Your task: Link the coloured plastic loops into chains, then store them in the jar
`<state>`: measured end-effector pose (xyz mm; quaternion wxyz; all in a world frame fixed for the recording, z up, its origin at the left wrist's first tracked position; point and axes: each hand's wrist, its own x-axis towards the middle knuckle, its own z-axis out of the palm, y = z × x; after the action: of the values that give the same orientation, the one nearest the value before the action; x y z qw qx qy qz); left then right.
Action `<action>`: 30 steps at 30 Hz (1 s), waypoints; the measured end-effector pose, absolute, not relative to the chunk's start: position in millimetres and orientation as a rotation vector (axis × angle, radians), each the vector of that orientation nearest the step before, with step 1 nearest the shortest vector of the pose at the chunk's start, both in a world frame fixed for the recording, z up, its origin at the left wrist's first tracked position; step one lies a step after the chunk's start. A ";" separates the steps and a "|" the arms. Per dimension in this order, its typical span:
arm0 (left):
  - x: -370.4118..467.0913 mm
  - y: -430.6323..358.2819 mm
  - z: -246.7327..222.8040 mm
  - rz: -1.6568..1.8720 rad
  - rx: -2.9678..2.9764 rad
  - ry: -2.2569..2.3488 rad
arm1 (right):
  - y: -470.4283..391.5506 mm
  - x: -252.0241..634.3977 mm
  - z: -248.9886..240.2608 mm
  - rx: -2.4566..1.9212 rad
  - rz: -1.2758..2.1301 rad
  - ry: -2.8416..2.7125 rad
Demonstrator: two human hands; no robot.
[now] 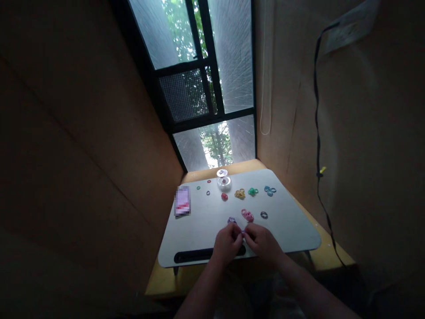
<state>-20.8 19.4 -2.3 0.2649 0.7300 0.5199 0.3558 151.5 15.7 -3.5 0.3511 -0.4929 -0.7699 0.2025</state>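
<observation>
Over the front part of a white folding table [199, 226], my left hand [227, 243] and my right hand [263, 241] meet, fingers pinched on a small purple loop [243, 232] between them. Just beyond my left hand lies a purple bunch of loops [231, 219]. A pink bunch [247, 215] rests past my right hand, with a dark ring-shaped bunch [264, 215] to its right. Farther back, from left to right, are red [224, 196], yellow [240, 193], green [253, 192] and blue [270, 191] bunches.
A round clear container [224, 183] stands at the table's back, its lid [222, 173] behind it. Several small single rings lie left of it. A phone-like object [182, 200] is at the left edge. A black slot [192, 255] runs along the front. Walls rise on both sides.
</observation>
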 end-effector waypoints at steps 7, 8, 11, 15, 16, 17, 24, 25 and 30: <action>-22.1 17.0 2.4 0.962 1.951 1.375 | 15.2 150.8 -3.1 -1.300 0.518 -1.988; -22.5 16.8 3.1 0.961 1.948 1.370 | 15.3 150.8 -3.3 -1.303 0.513 -1.990; -23.6 16.6 4.2 0.962 1.943 1.319 | 15.5 150.9 -4.1 -1.305 0.495 -1.996; -24.1 16.7 3.9 0.982 1.927 1.247 | 15.3 150.8 -3.9 -1.302 0.489 -1.991; -24.1 16.6 3.6 0.987 1.922 1.242 | 15.3 150.8 -3.8 -1.301 0.488 -1.989; -24.1 16.5 3.3 0.988 1.921 1.243 | 15.3 150.8 -3.8 -1.300 0.488 -1.987; -22.6 13.4 4.5 0.964 1.948 1.256 | 16.4 150.7 -6.1 -1.310 0.473 -1.986; -22.4 13.0 5.2 0.958 1.942 1.250 | 16.6 150.7 -6.3 -1.316 0.470 -1.987; -22.4 12.6 6.9 0.953 1.958 1.249 | 17.4 150.4 -7.0 -1.324 0.475 -1.987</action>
<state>-22.4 12.6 6.9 0.3105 0.7413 0.4729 0.3610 150.4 17.4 -7.0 0.3464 -0.5103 -0.7656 0.1829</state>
